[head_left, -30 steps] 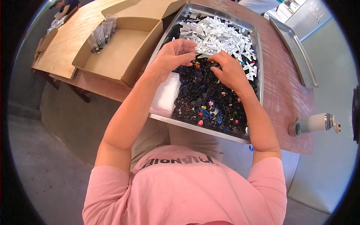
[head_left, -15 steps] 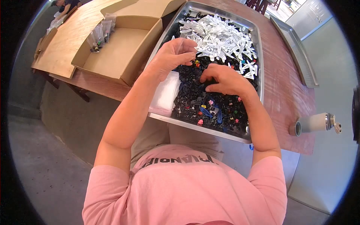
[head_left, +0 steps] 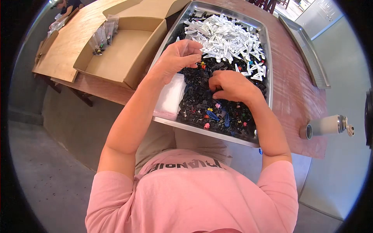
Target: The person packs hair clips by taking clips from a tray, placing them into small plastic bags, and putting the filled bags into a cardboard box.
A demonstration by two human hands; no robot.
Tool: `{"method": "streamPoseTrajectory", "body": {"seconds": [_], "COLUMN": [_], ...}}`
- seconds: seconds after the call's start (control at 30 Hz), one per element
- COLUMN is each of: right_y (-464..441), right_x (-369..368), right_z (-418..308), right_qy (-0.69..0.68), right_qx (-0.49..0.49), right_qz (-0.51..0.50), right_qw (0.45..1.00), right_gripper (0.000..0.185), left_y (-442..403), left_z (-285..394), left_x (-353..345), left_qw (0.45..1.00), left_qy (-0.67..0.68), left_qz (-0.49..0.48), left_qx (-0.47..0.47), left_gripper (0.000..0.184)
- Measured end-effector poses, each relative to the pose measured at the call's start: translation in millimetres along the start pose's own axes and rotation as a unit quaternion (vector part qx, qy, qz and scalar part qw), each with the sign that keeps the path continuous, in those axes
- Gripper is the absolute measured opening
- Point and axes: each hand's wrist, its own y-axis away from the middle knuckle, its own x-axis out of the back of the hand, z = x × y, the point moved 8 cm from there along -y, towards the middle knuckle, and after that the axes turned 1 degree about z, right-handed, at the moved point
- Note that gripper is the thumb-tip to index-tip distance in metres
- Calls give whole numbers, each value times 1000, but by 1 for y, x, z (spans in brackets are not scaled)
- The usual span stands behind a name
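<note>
A metal tray [head_left: 269, 62] holds many small black clips [head_left: 198, 97], with a heap of white clips [head_left: 225, 37] at its far end. My left hand [head_left: 180, 58] hovers over the tray's left side, fingers curled towards the thumb; what it holds, if anything, I cannot make out. Down among the black clips is my right hand [head_left: 229, 86], its fingers bent together and their tips partly hidden. A stack of clear plastic bags [head_left: 170, 97] lies at the tray's near left corner. Pink flower pieces [head_left: 206, 125] and blue clips [head_left: 227, 119] show near the front.
An open cardboard box [head_left: 116, 58] with filled small bags [head_left: 104, 37] stands on the left. At the right are a second metal tray [head_left: 305, 50] and a flask [head_left: 328, 125] lying beside a cup [head_left: 306, 132]. Another person [head_left: 70, 7] sits at the far left.
My right hand has moved from the edge of the white heap towards me, down into the black clips, and its fingers have drawn closer together. My left hand has barely moved.
</note>
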Motion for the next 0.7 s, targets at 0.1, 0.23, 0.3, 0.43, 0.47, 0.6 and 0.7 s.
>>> {"method": "streamPoseTrajectory", "body": {"seconds": [0.1, 0.23, 0.3, 0.43, 0.47, 0.6, 0.7], "right_y": [-1, 0, 4, 11, 12, 12, 16], "right_x": [3, 21, 35, 52, 53, 55, 61], "right_z": [1, 12, 14, 10, 9, 9, 3], "right_qy": [-20, 0, -42, -59, -59, -152, -183], "right_qx": [39, 0, -8, 54, 54, 46, 46], "right_qz": [69, 155, 213, 305, 305, 305, 339], "right_qw": [997, 988, 976, 949, 949, 939, 922], "right_gripper": [15, 13, 13, 12, 12, 12, 12], "left_y": [0, 0, 0, 0, 0, 0, 0], "left_z": [0, 0, 0, -1, -1, -1, -1], "left_x": [1, 1, 1, 1, 1, 1, 0], "left_qw": [1000, 1000, 1000, 1000, 1000, 1000, 1000], "left_qy": [0, 0, 2, -7, -7, -1, -6], "left_qz": [2, 0, 0, 3, 3, 1, 0], "left_qx": [-3, -3, -5, -3, -4, 1, 4], "left_gripper": [42, 43, 43, 43, 43, 44, 44]}}
